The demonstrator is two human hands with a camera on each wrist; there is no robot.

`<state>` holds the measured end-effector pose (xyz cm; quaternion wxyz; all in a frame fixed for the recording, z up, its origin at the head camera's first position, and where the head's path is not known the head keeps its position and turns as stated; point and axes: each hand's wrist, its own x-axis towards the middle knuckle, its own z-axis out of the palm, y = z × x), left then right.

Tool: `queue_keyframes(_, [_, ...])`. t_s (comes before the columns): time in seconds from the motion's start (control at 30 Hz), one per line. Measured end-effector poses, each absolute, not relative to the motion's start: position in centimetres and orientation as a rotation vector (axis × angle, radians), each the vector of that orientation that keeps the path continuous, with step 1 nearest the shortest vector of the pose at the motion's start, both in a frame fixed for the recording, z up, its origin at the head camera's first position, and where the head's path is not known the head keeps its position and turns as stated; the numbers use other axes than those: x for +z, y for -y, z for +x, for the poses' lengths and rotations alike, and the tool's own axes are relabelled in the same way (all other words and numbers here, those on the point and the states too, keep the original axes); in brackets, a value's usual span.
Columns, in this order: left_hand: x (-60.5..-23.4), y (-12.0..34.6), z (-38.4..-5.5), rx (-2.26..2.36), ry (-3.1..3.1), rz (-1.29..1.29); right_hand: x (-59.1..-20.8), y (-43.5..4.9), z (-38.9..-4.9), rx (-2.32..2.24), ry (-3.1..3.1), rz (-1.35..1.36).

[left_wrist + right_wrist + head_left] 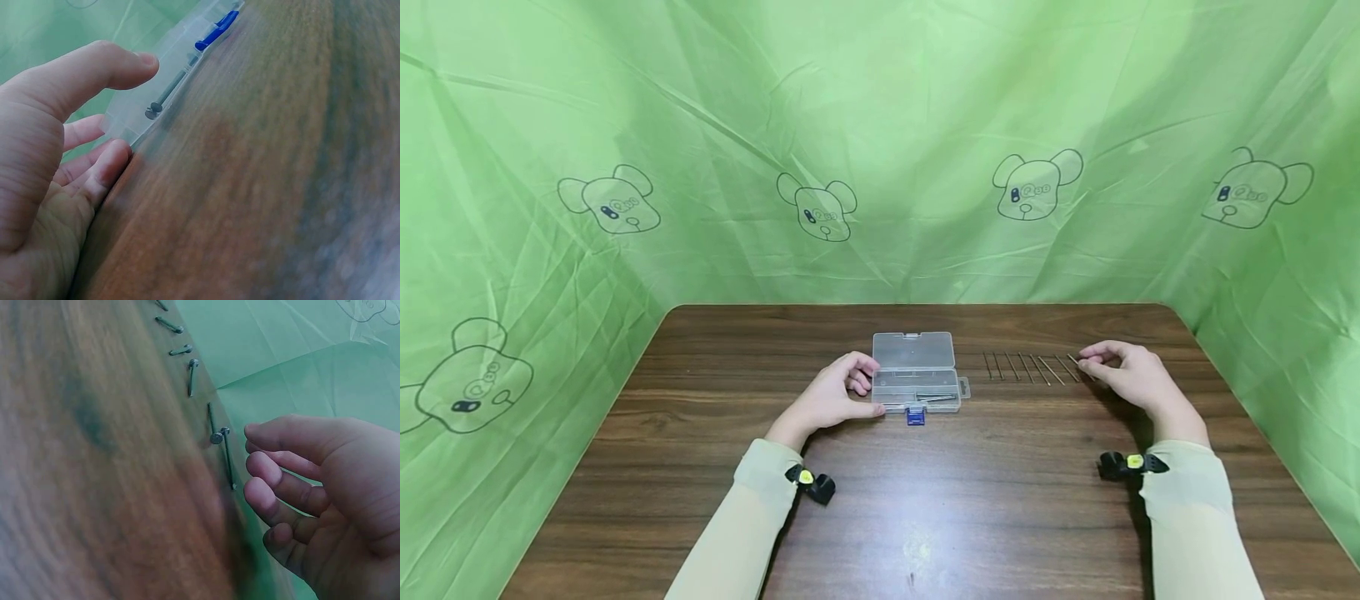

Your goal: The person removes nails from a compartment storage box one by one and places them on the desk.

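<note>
A clear plastic box (917, 379) lies on the table with its lid folded back and a blue latch (916, 416) at the front. My left hand (842, 392) holds its left end, thumb at the front corner and fingers along the side. Several nails (934, 397) lie inside the box's front compartment. To the right of the box, several loose nails (1032, 368) form a row. At the row's right end is my right hand (1123, 373), its bent fingers close to the last nail (229, 459). In the right wrist view no nail shows between those fingers.
The brown wooden table (985, 500) has a green cloth (910, 125) with printed bear faces round its back and sides. A small hanging tab (965, 387) sticks out from the box's right side. Each wrist wears a black camera band (811, 483).
</note>
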<state>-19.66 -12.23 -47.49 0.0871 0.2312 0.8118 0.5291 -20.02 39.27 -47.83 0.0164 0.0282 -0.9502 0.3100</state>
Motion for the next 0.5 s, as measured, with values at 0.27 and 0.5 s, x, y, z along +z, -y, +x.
queue_keyframes(0.27, [-47.4,12.2,-19.6,1.573,-2.429,0.695,-46.2,-37.9,-20.1,0.961,2.915,0.148])
queue_keyframes(0.5, [-48.1,12.2,-19.9,1.568,-2.434,0.696,-43.9,-34.7,-20.0,0.976,2.903,0.244])
